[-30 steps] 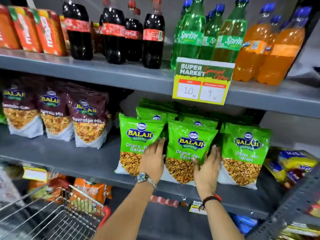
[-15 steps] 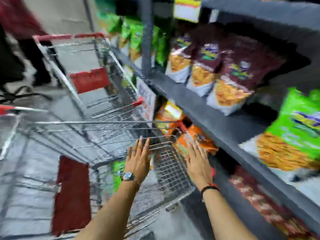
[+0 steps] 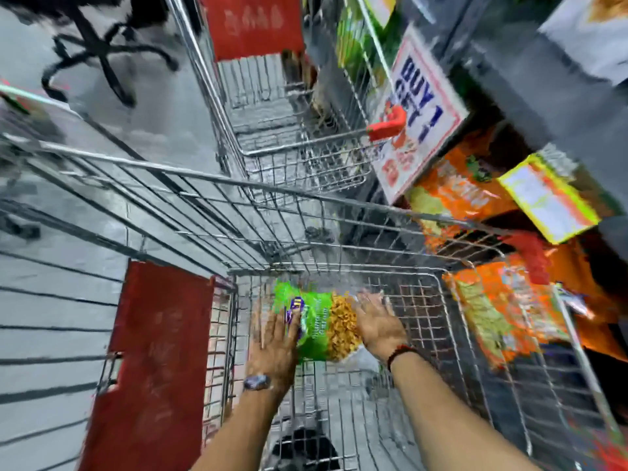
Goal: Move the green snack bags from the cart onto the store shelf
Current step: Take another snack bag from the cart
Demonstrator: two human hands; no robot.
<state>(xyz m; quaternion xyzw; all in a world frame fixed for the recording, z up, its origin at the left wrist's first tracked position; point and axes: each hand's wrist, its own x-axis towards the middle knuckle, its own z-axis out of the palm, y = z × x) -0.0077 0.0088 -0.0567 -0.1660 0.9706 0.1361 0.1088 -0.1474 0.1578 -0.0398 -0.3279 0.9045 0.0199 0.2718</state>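
Note:
One green snack bag (image 3: 319,326) with a blue logo and yellow snack picture lies in the wire cart (image 3: 339,270), low in the head view. My left hand (image 3: 273,338) lies over the bag's left edge, with a watch on its wrist. My right hand (image 3: 375,322) touches the bag's right edge, a dark band on its wrist. The fingers of both hands are stretched out and spread, not curled around the bag. The picture is blurred by motion. The grey store shelf (image 3: 543,96) runs along the right side.
A red child-seat flap (image 3: 153,351) hangs at the cart's left. A second wire cart (image 3: 289,147) stands ahead. Orange snack bags (image 3: 469,192) fill the lower shelf, beside a "BUY 1 GET 1" sign (image 3: 418,110) and a yellow price tag (image 3: 547,198). A chair base (image 3: 102,52) stands far left.
My view swung from the shelf of green bags down into the cart. Both hands left the shelved bags and dropped into the basket, onto a green bag.

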